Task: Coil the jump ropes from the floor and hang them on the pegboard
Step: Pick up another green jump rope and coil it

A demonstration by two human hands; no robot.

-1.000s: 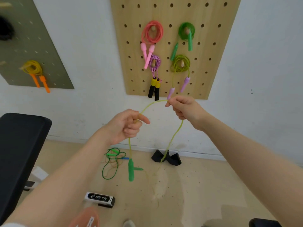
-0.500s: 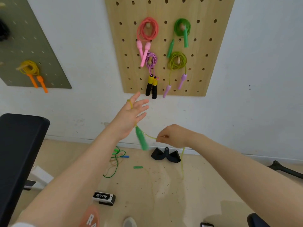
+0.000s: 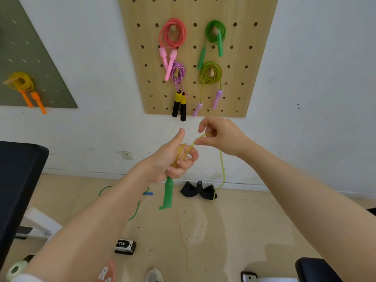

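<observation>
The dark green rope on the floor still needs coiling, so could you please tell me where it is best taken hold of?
Judging from this view, take the dark green rope at its blue handle, from above. It is the one rigid part, it lies flat on the floor, and nothing crowds it.

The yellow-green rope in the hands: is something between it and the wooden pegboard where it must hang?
Nothing visible blocks the way. The rope, held by the left hand and right hand, is just below the pegboard. Four ropes already hang there, and I see no free peg.
</observation>
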